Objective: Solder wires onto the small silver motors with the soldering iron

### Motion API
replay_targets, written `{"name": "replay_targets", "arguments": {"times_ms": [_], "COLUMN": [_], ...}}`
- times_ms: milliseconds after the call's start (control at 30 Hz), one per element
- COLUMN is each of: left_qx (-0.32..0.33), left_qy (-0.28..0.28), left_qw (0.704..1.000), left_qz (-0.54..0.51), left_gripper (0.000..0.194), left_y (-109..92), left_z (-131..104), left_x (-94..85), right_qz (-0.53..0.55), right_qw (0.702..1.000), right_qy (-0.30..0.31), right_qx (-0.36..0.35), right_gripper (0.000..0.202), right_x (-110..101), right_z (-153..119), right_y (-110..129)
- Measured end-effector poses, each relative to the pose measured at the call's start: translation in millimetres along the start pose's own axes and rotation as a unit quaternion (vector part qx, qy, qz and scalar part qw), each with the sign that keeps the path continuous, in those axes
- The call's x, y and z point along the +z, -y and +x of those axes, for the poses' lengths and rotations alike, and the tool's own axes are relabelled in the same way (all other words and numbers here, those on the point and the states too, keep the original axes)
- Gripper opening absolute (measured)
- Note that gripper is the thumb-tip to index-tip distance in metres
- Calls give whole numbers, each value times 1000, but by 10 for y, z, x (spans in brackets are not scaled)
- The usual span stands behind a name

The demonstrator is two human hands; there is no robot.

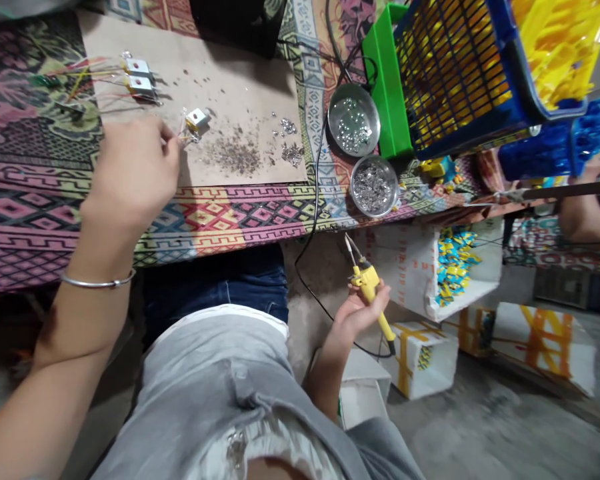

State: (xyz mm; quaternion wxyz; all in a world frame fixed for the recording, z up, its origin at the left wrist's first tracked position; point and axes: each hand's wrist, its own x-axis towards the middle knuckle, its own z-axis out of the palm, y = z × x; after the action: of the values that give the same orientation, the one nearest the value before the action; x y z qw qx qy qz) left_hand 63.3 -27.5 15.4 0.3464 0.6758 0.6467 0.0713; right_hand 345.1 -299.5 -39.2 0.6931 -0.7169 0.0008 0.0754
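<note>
My left hand [135, 163] is closed over the cardboard sheet, fingertips pinched on thin wires [183, 135] beside a small silver motor [197, 119]. The fingers partly hide where the wires meet it. Two more silver motors [139, 77] with red, yellow and white leads lie together farther up the sheet. Below the table edge, my right hand [360, 312] grips a yellow soldering iron [367, 283], its tip pointing up toward the table. A black cord trails from the iron's handle.
Brown residue and small metal bits dot the cardboard [250, 100]. Two metal bowls [374, 187] of small parts stand beside a green bin [387, 87] and a blue basket [460, 73] of yellow pieces. Foam boxes [425, 360] sit on the floor; another person's arm [585, 207] shows at right.
</note>
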Motion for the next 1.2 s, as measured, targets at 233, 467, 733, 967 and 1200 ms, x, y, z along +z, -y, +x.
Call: {"name": "replay_targets", "arguments": {"times_ms": [233,467,733,967,1200], "left_qx": [79,71,70,53,24], "left_qy": [-77,-54,-43,-54,-76], "left_qw": [992,994,994,995,994], "left_qz": [66,69,73,60,73], "left_gripper": [100,92,89,78,75], "left_y": [79,9,16,18,50], "left_z": [58,29,17,9,8], "left_x": [61,17,7,4,42], "right_qz": [-8,-22,-34,-49,-35], "right_qw": [989,999,989,986,998], "right_qy": [88,38,-18,-38,-6], "right_qx": [115,-9,-143,-156,-42], "right_gripper": [30,30,26,27,34], "right_x": [87,165,225,210,26], "right_z": [154,-93,-274,-298,-186], "right_y": [-38,-43,9,-1,-50]}}
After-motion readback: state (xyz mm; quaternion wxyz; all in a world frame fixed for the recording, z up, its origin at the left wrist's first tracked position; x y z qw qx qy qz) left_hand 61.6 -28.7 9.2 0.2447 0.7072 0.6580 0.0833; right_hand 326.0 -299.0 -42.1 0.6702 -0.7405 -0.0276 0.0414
